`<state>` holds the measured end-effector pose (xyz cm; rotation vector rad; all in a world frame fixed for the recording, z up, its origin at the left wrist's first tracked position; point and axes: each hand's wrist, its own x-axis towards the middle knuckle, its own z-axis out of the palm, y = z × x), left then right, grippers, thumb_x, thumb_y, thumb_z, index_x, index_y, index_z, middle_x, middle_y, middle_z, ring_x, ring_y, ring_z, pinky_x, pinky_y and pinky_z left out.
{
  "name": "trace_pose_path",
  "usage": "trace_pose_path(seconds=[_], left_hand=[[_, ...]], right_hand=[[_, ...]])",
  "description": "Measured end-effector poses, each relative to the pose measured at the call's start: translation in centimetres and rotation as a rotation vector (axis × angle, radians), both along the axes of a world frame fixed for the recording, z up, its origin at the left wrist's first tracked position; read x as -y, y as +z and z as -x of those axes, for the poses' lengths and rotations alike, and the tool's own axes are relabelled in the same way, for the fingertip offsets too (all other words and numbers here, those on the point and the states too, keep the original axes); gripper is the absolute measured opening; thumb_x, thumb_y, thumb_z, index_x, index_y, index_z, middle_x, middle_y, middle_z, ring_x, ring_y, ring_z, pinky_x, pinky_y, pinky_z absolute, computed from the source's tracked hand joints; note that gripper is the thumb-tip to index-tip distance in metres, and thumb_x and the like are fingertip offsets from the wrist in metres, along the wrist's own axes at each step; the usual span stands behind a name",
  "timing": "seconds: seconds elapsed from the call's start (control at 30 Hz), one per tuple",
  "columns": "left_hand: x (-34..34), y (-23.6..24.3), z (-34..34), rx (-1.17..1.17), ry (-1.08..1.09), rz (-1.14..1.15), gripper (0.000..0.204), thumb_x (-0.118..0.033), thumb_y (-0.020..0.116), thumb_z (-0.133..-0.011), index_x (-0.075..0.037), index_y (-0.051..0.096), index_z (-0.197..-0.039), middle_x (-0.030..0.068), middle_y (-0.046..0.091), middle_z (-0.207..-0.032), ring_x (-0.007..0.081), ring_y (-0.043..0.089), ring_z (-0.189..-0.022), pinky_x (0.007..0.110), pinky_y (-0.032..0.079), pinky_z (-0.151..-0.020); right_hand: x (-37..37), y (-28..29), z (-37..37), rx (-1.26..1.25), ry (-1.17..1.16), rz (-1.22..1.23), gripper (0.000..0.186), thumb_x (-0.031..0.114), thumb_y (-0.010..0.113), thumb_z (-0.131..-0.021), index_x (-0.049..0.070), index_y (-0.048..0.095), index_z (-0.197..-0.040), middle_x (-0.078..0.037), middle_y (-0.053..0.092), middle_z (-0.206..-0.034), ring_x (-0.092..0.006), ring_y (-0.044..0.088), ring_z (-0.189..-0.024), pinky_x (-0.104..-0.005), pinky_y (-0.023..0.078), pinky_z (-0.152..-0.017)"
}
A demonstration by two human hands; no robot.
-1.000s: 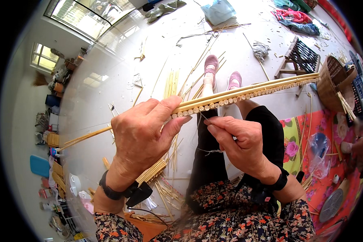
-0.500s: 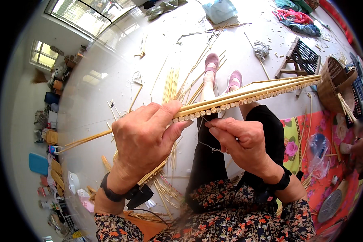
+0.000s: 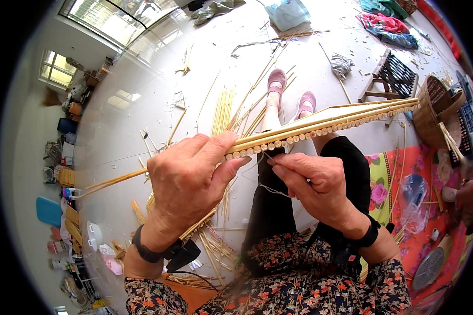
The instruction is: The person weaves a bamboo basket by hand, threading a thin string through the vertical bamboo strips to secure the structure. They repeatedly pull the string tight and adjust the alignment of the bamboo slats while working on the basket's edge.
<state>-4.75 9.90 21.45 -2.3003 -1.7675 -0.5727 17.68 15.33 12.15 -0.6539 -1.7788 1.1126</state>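
My left hand [image 3: 189,176] is closed on a long strip of pale yellow reed sticks [image 3: 320,125], held tilted upward to the right, with a row of round cut ends along its lower edge. Thumb and fingers grip it near its left end. Just below the strip, my right hand [image 3: 315,186] is pinched on a thin pale thread [image 3: 268,187], which runs up to the cut ends and hangs in a loose loop; whether a needle is in the fingertips I cannot tell. Longer sticks [image 3: 113,179] show left of my left hand, partly hidden by it.
Loose reeds [image 3: 220,110] and bundles lie on the tiled floor around my legs. Right are a slatted wooden stool [image 3: 391,79], a wicker basket [image 3: 431,121], a flowered cloth [image 3: 378,194] and another person's hand [image 3: 465,197]. Assorted goods [image 3: 68,178] line the left wall.
Both hands and the strip have shifted slightly right over the last second. The thread's loop below the strip has widened and changed shape.
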Motion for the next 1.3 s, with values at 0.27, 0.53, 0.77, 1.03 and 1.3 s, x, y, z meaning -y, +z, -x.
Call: trace_pose_path(seconds=[0.27,0.53,0.77,1.03,1.3], left_hand=[[0.3,-0.1,0.0,0.005,0.013,0.01,0.035,-0.024,0.091,-0.086,-0.011,0.081,-0.117,0.0067,0.073,-0.082,0.0272,0.072,-0.069,0.04,0.054,-0.059],[0.4,-0.3,0.1,0.007,0.01,-0.009,0.035,-0.024,0.09,-0.086,-0.011,0.081,-0.117,0.0064,0.074,-0.082,0.0266,0.071,-0.069,0.039,0.054,-0.059],[0.5,-0.4,0.2,0.01,0.01,-0.01,0.033,-0.025,0.091,-0.086,-0.012,0.082,-0.116,0.0058,0.073,-0.082,0.0257,0.07,-0.067,0.039,0.053,-0.058],[1.1,-0.8,0.0,-0.021,0.01,-0.017,0.039,-0.022,0.091,-0.084,-0.011,0.08,-0.119,0.0065,0.07,-0.08,0.027,0.068,-0.064,0.04,0.051,-0.056],[4.4,-2.4,-1.8,-0.037,-0.007,-0.016,0.046,-0.018,0.091,-0.08,-0.004,0.079,-0.122,0.0083,0.069,-0.081,0.0279,0.066,-0.064,0.04,0.051,-0.055]], right_hand=[[0.0,0.0,0.0,0.003,0.003,-0.046,0.007,0.004,0.077,-0.099,0.001,0.076,-0.106,-0.014,0.071,-0.081,-0.0297,0.072,-0.068,-0.0357,0.056,-0.061],[0.1,0.0,-0.1,0.014,0.018,-0.035,0.008,0.004,0.077,-0.099,0.001,0.077,-0.106,-0.014,0.072,-0.082,-0.0302,0.073,-0.07,-0.036,0.056,-0.061],[0.2,0.0,0.0,0.001,0.009,-0.052,0.009,0.004,0.077,-0.099,0.001,0.077,-0.107,-0.015,0.073,-0.083,-0.0307,0.074,-0.07,-0.0359,0.057,-0.062],[0.4,0.1,-0.2,0.03,0.02,-0.054,0.01,0.004,0.077,-0.099,0.001,0.077,-0.109,-0.013,0.072,-0.08,-0.0271,0.073,-0.066,-0.0344,0.056,-0.059],[2.7,-0.1,-2.0,0.052,0.139,0.128,0.018,-0.003,0.073,-0.103,-0.002,0.082,-0.118,-0.007,0.077,-0.082,-0.0091,0.069,-0.059,-0.0242,0.052,-0.052]])
